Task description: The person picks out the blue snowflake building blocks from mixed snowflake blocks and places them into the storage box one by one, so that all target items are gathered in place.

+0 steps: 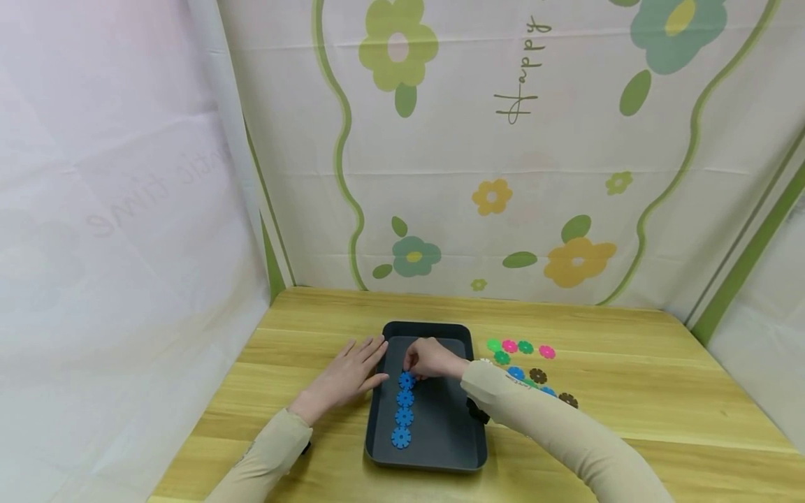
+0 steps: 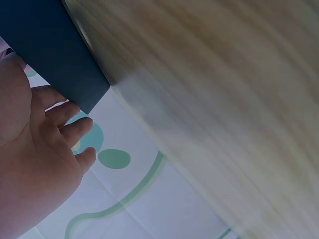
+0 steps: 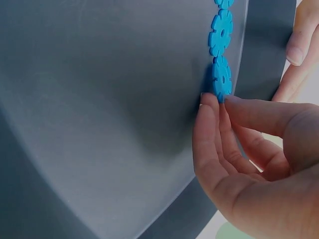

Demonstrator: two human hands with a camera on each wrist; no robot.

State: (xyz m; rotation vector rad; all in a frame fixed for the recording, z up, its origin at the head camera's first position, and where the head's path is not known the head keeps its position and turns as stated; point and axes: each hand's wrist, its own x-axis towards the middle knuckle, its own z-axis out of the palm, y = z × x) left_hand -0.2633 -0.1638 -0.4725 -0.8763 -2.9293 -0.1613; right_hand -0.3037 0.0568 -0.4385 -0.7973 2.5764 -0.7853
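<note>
Above the far half of the tray [image 1: 449, 426], toward its left side, your right hand [image 1: 432, 358] has thumb and fingertips drawn together, pinching the end blue disc [image 3: 222, 77] by its notched edge. That disc heads a row of blue discs [image 1: 404, 416] inside the tray, running beside its left wall from the near left corner area up to your fingertips. Four of them show from the head view, meeting rim to rim; whether your fingers cover one more you cannot tell. Your left hand [image 1: 342, 374] is at the tray's left rim, fingers spread and nearly straight, their tips against the outside of the wall rather than curled round anything. Just right of the tray, loose notched discs lie scattered on the table [image 1: 648, 377]: a light green disc [image 1: 494, 345], two pink discs [image 1: 547, 352], green discs [image 1: 525, 346], loose blue discs [image 1: 516, 373] and two brown discs [image 1: 537, 376]. Your right sleeve [image 1: 553, 426] crosses the tray's right rim and hides part of that scatter, so you cannot count it fully. Beyond the tray's far end, past the table's edge, hangs a pale cloth [image 1: 434, 150] printed with flowers, leaves and wavy green stems.
</note>
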